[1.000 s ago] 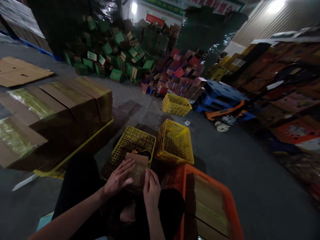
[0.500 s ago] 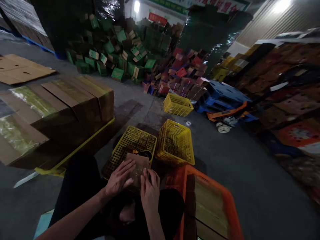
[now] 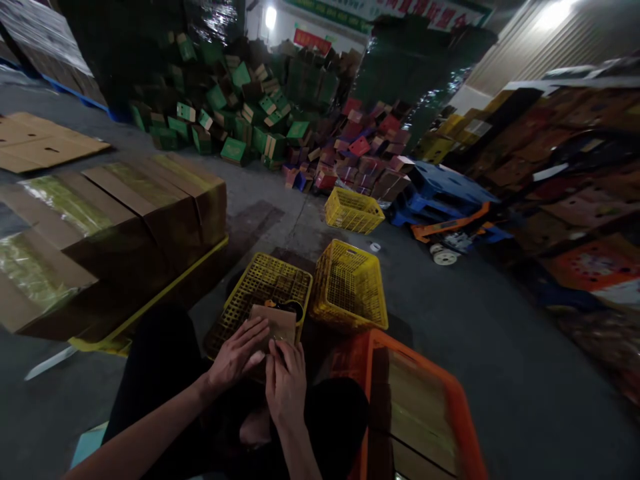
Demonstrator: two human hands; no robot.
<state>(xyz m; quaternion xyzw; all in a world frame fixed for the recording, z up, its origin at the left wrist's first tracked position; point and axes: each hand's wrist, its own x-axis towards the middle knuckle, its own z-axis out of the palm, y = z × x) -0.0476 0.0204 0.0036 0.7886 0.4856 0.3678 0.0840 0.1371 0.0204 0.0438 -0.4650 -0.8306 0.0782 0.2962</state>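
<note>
A small piece of brown cardboard (image 3: 280, 322), perhaps a box flap, lies in front of me over the near part of an upturned yellow crate (image 3: 274, 275). My left hand (image 3: 239, 355) rests flat on its left side, fingers stretched out. At its near right edge my right hand (image 3: 287, 379) has its fingers curled and pinched together. Whatever sits between those fingertips is too small to make out; a faint shine shows on the cardboard beside them. Just beyond the cardboard lies a dark and orange tool that looks like a tape dispenser (image 3: 284, 306).
Taped cardboard boxes (image 3: 145, 193) stand at my left. An orange crate (image 3: 457, 400) holding taped cardboard is close on my right. Yellow crates (image 3: 381, 293) (image 3: 354, 210) stand ahead. Farther off are an orange pallet jack (image 3: 453, 230), blue pallets (image 3: 445, 187) and heaped green boxes (image 3: 234, 150).
My right hand has shifted left along the cardboard, closer to the left hand. The left hand stays flat on it, almost unmoved.
</note>
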